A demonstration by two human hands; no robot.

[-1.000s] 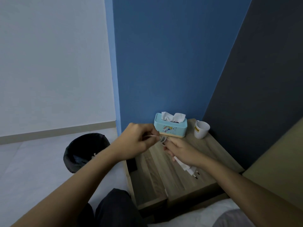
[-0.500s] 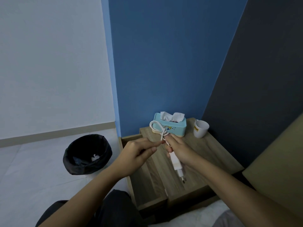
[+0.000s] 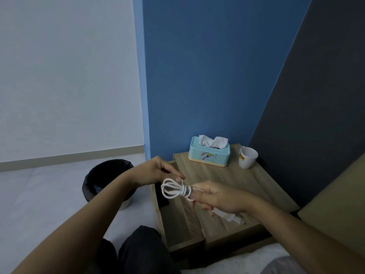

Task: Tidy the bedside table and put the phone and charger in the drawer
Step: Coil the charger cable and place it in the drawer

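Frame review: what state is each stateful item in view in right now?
Drawer: pulled open.
Charger cable: coiled, gripped by right hand, left hand pinching it.
Charger plug: hangs under right hand.
Tissue box: upright, tissue sticking out.
Mug: upright on bedside table.
Bin: open-topped, black liner in.

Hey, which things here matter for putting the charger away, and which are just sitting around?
For the job: charger cable, looped, gripped by the right hand, left hand pinching its end; plug; open drawer; bedside table.
Just lying about: tissue box; white mug; black bin.
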